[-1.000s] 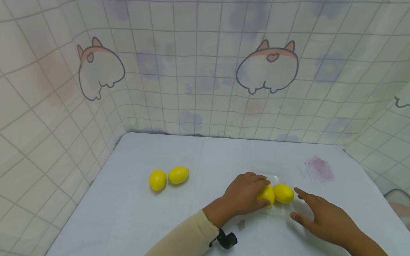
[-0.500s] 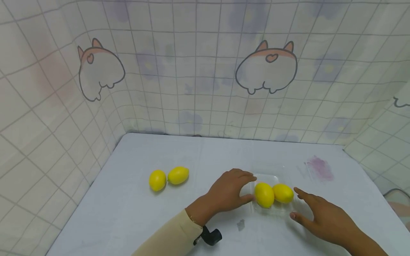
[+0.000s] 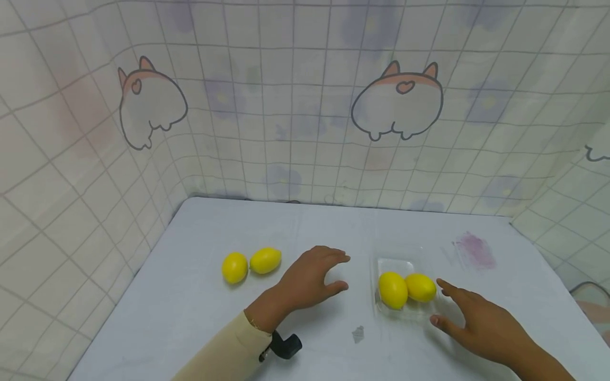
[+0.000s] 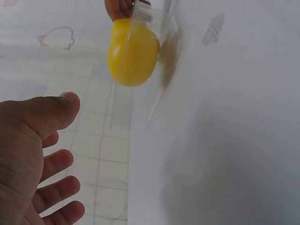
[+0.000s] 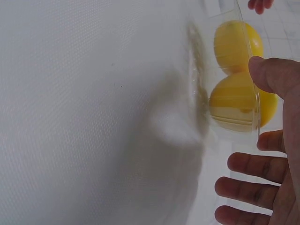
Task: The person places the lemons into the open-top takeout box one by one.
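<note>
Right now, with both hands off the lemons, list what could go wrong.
1. The clear plastic tray looks light; the right hand beside its edge could nudge it and spill its two lemons.
2. The loose lemons lie on bare tablecloth; the left hand, open above it, might knock them rolling.

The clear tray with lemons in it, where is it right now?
In the head view the clear tray sits on the table's right side, holding two lemons, between the left hand and the right hand.

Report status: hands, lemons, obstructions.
Left hand open, holding nothing. Right hand open beside clear tray. Two lemons in tray, two loose lemons left. Nothing in the way.
</note>
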A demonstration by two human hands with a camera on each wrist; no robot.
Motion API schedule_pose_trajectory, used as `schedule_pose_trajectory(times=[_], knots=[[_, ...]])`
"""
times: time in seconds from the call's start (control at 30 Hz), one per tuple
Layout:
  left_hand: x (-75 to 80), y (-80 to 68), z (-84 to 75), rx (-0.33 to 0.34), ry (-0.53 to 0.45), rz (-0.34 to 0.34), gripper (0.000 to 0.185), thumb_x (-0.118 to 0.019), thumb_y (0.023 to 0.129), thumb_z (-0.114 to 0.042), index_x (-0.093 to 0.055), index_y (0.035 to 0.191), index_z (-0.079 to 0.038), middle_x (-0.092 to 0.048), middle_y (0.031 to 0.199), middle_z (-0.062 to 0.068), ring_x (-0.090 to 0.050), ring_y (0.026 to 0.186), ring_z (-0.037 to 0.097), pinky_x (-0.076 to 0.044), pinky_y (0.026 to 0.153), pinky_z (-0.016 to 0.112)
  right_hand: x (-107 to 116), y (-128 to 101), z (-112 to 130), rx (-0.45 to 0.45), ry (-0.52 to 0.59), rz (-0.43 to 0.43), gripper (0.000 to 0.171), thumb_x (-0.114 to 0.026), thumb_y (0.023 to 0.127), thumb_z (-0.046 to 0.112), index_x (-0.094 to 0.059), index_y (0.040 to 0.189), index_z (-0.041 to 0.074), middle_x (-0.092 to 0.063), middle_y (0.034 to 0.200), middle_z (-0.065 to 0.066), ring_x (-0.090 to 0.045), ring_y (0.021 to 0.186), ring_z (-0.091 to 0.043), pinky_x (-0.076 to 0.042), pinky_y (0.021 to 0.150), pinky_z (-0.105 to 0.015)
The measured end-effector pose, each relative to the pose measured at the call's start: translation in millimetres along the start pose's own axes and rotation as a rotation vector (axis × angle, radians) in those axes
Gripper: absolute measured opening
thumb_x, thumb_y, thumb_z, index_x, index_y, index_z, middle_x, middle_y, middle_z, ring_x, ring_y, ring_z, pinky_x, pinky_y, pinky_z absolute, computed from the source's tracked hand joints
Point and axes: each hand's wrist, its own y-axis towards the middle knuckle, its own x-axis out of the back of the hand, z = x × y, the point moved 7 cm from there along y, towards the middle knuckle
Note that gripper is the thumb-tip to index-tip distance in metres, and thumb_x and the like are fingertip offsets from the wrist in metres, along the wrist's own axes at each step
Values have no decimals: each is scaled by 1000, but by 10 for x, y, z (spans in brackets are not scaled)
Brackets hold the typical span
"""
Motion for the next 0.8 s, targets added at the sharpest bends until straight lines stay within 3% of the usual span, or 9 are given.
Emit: schedule_pose_trajectory(times=[0.3,0.8], knots=[[145,-197,223,48,-7,-17,54,-75,95,-40,-60,144,-21,-55,148,-5,-46,139,18,-38,115,43,10,-7,14,-10,2,9,93,-59,88,76,-48,152,9,-63,135,-18,-61,118,-44,-53,83,-66],[481,-557,575,142,-6,-117,55,-80,91,-35,-63,140,-21,-59,143,-5,-47,137,18,-39,115,41,-4,-4,-18,-22,-11,17,93,-57,87,78,-47,153,13,-62,135,-20,-59,119,-46,-54,80,-67]])
